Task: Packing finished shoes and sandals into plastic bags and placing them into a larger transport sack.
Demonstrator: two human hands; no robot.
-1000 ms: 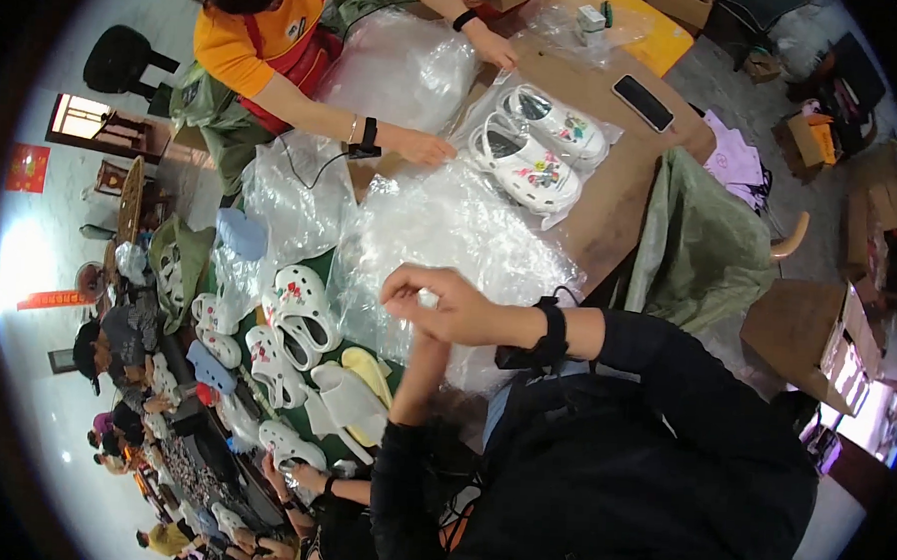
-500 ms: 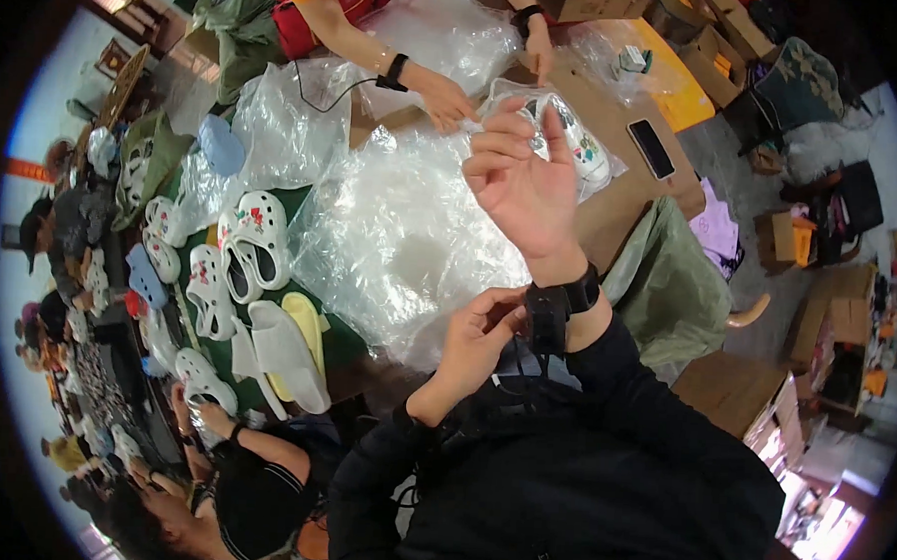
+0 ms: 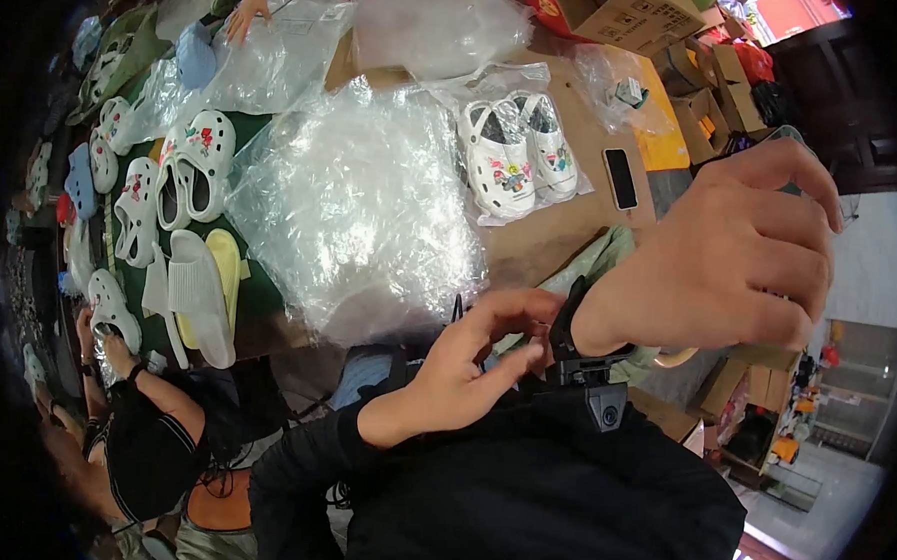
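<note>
My right hand is raised at the right, its back showing and its fingers curled in a loose fist; nothing shows in it. Around that wrist runs a black wrist strap with a small black camera mounted on it. My left hand reaches over to the strap, fingertips closed on its edge and partly hidden behind it. Beyond my hands, a pair of white clogs with coloured charms lies in a clear bag on the brown table. A large clear plastic bag is spread beside it.
More white clogs, a grey slide sandal and a yellow slide lie at the left. A phone rests right of the bagged pair. A co-worker's hand is at the far left; another person sits lower left. Cardboard boxes stand behind.
My right hand has turned from palm showing to back showing, swung right, and its fingers have curled. My left hand stays at the wrist strap. The co-worker's hands have left the bagged clogs.
</note>
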